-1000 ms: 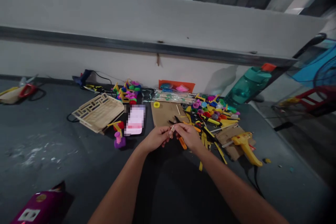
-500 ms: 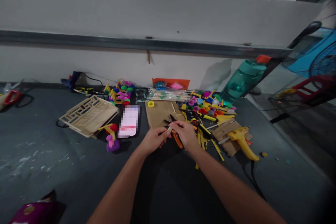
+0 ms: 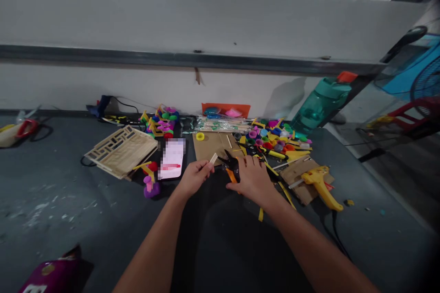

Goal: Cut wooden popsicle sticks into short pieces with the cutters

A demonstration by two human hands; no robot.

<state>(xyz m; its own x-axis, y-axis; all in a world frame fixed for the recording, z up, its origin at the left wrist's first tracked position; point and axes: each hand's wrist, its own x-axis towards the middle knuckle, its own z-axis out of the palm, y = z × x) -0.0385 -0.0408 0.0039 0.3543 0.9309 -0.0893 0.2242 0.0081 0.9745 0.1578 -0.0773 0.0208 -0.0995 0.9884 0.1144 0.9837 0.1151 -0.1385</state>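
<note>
Wooden stick (image 3: 213, 159) pinched in left hand (image 3: 194, 178), right hand (image 3: 252, 181) spread over orange-handled pliers (image 3: 231, 168)

blurred pink rectangle (image 3: 172, 159), magenta bag (image 3: 51, 275) cut off

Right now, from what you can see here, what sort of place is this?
Probably a craft workshop: a yellow hot glue gun lies near heaps of coloured plastic pieces, and a lattice panel of wooden sticks sits on the dark work surface.
</note>
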